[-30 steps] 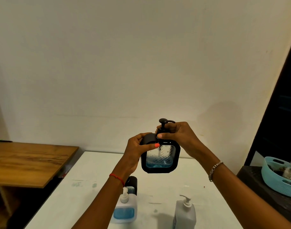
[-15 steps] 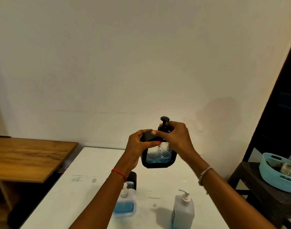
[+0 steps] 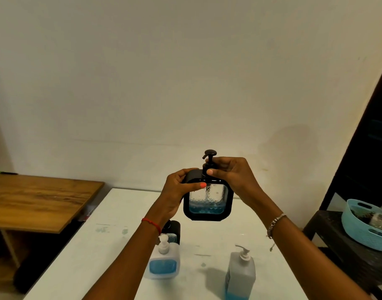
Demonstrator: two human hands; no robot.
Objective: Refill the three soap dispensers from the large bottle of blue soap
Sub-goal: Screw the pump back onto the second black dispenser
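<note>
I hold a black-framed soap dispenser (image 3: pixel 208 202) upright in the air above the white table (image 3: pixel 112 252); a little blue soap lies at its bottom. My left hand (image 3: pixel 178 191) grips its upper left corner. My right hand (image 3: pixel 228 173) pinches the collar of its black pump. On the table stand a white dispenser (image 3: pixel 164 264) with blue soap, a second black dispenser (image 3: pixel 173 231) partly hidden behind my left arm, and the large grey bottle (image 3: pixel 240 276) with blue soap at its base.
A wooden table (image 3: pixel 34 200) stands to the left, with a gap between it and the white table. To the right a dark stand (image 3: pixel 328 239) carries a light blue basket (image 3: pixel 367 234). A plain wall is close behind.
The pump's spout now points left instead of right, and my right hand's fingers have shifted round its collar. The dispenser stays held at about the same height.
</note>
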